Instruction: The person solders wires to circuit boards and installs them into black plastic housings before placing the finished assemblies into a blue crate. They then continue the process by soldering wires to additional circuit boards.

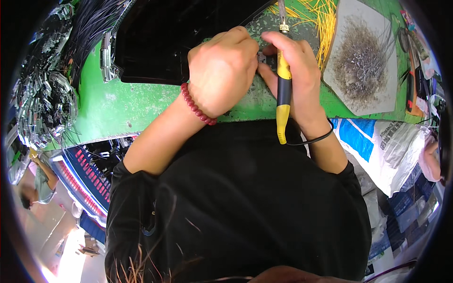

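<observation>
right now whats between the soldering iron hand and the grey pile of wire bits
In the head view, yellow wires lie on the green table between the right hand and the grey pile.

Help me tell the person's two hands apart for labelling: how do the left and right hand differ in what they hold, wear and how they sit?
The right hand grips a yellow and black soldering iron; the left hand pinches something too small to make out. The left wrist wears a red bead bracelet, the right a thin black band. Both meet over the green workbench.
</observation>
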A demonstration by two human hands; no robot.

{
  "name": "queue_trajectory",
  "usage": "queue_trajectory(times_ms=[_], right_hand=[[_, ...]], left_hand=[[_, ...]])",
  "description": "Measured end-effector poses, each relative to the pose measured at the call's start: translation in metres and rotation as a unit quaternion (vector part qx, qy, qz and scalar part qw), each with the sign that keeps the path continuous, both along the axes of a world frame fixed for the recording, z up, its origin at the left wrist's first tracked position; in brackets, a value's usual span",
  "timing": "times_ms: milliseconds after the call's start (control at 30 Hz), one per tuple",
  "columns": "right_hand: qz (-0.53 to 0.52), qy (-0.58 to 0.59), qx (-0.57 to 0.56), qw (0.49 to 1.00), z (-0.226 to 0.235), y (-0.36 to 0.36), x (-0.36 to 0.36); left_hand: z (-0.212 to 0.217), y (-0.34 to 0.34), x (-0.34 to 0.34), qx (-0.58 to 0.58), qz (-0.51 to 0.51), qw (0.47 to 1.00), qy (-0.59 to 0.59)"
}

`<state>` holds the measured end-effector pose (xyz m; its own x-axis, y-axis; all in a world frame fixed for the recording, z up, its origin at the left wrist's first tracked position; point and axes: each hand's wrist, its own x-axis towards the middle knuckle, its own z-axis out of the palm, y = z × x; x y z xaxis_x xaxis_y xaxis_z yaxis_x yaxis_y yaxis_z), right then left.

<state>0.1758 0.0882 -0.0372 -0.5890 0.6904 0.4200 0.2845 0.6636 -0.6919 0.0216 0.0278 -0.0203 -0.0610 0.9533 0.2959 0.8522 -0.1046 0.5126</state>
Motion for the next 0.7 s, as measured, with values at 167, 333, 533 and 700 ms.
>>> queue_trajectory(times_ms=[167, 333, 533, 700], right_hand=[[-0.036, 0.102, -0.093, 0.99, -0.006, 0.001, 0.016], [-0.068, 0.151, -0.162, 0.973, 0.031, 0.009, 0.088], [-0.227, 0.271, -0.16, 0.922, 0.019, 0.021, 0.193], [-0.288, 0.283, -0.133, 0.905, 0.011, 0.012, 0.2]], left_hand=[[0.004, 0.005, 0.005, -0.022, -0.014, 0.999, 0.039], [0.006, 0.007, 0.004, -0.025, -0.034, 0.999, 0.017], [0.014, 0.005, 0.006, -0.043, -0.022, 0.999, 0.019], [0.013, 0.006, 0.007, -0.048, -0.02, 0.998, 0.017]])
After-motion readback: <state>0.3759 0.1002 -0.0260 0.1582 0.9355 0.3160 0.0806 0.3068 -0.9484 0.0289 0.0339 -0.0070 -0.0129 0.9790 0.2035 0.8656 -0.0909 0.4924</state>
